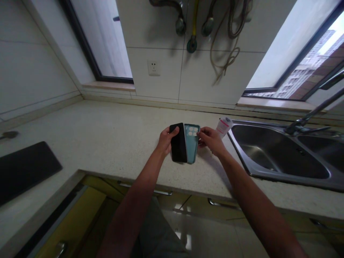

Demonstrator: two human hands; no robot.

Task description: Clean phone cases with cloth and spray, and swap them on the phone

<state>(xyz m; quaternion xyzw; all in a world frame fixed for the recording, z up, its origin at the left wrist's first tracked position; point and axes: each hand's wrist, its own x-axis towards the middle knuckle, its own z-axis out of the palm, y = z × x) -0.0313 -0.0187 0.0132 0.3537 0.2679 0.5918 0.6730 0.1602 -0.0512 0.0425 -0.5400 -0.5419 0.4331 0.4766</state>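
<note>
My left hand (pixel 164 140) is closed on a black smartphone (pixel 178 145), its thumb lying over the upper part of the dark screen. Right beside the phone is a teal phone case (pixel 191 147) with several round camera holes near its top. The fingers of my right hand (pixel 211 139) pinch the case at its upper right edge. Phone and case meet along one side, the phone's right edge lying against or slightly over the case. Both are held up over the pale countertop (pixel 129 136).
A white and pink packet (pixel 224 126) stands behind my right hand, by the steel double sink (pixel 279 150) and its faucet (pixel 298 125). A black panel (pixel 29 168) lies at the left. Pipes (pixel 192 43) and a socket (pixel 153 67) are on the wall.
</note>
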